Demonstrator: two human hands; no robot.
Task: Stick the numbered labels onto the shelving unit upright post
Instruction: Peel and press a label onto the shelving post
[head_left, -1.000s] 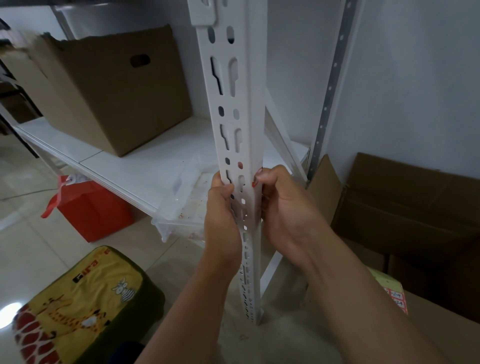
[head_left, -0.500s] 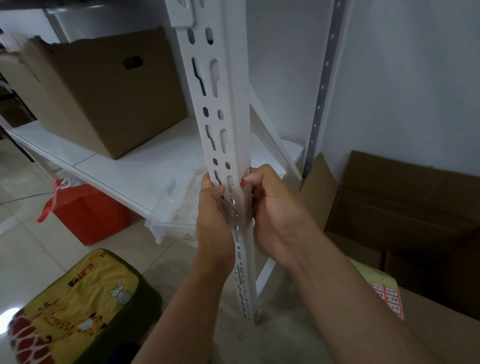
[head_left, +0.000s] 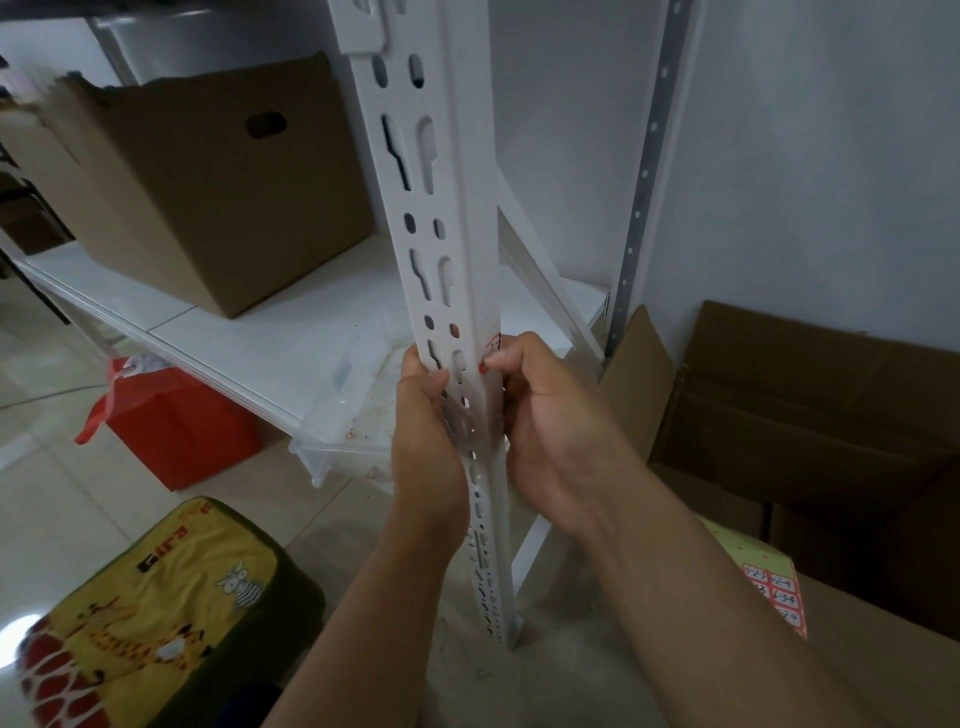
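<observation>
The upright post (head_left: 441, 208) is a white metal angle section, punched down its face with paired round holes and keyhole slots, running from the top edge of view down to the tiled floor (head_left: 62, 493) at centre. You have it between both hands at mid-height. Your left hand (head_left: 428, 447) grips the slotted face, thumb laid along the slots and fingers curled round the far edge. Your right hand (head_left: 550, 421) is curled against the post's right flank, thumb and forefinger pinching a small red-and-white label (head_left: 491, 353) at the corner edge; the print on it is too small to read, and whether it is fully stuck down cannot be told.

Count: one front post in hand, one rear post (head_left: 644, 171) of grey perforated metal against the wall, one label at the post, one sheet of numbered labels (head_left: 776, 597) lying at lower right on a flat carton (head_left: 883, 670), partly hidden by your right forearm.

Surroundings: a white shelf board (head_left: 260, 332) behind the post carries one open cardboard box (head_left: 208, 187) with a hand slot. A clear plastic tray (head_left: 353, 415) sits at the shelf's front edge, just left of your left hand. Below the shelf stands a red bag (head_left: 182, 436). A yellow giraffe-print cushion (head_left: 145, 613) lies at lower left. A folded brown carton (head_left: 810, 415) leans against the right wall. A white diagonal brace (head_left: 550, 280) runs behind the post, close to your right hand.
</observation>
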